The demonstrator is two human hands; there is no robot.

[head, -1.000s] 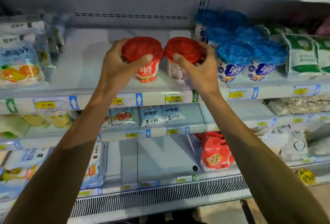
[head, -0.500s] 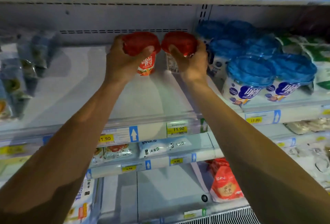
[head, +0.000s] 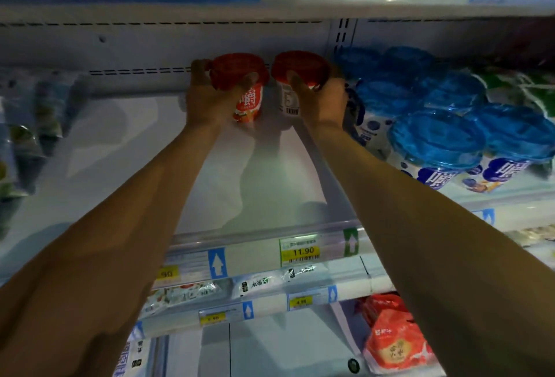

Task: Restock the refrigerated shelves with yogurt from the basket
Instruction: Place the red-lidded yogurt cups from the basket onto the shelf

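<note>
1. My left grip (head: 207, 100) is curled around the left red-lid yogurt cup (head: 241, 76). My thumb lies across the front of the lid, and my fingers hook over the far side.
2. My right grip (head: 322, 100) is curled around the right red-lid yogurt cup (head: 300, 65) in the same way.
3. Both cups stand upright side by side at 12 o'clock in my view. They are far back on the white shelf (head: 120, 151), close to the back wall, with a small gap between them.
4. I cannot tell if the cup bottoms touch the shelf.
5. At 2 o'clock, just beside my right grip, sit the blue-lid yogurt cups (head: 435, 139). They are packed close together on the same shelf.
6. At 9 o'clock there are some packs (head: 36, 124) on the shelf, too blurry to read.
7. At 6 o'clock a yellow price tag (head: 300, 252) on the shelf's front edge says 11.90.
8. At 5 o'clock, on a lower shelf, lies a red bag (head: 396, 343).
</note>
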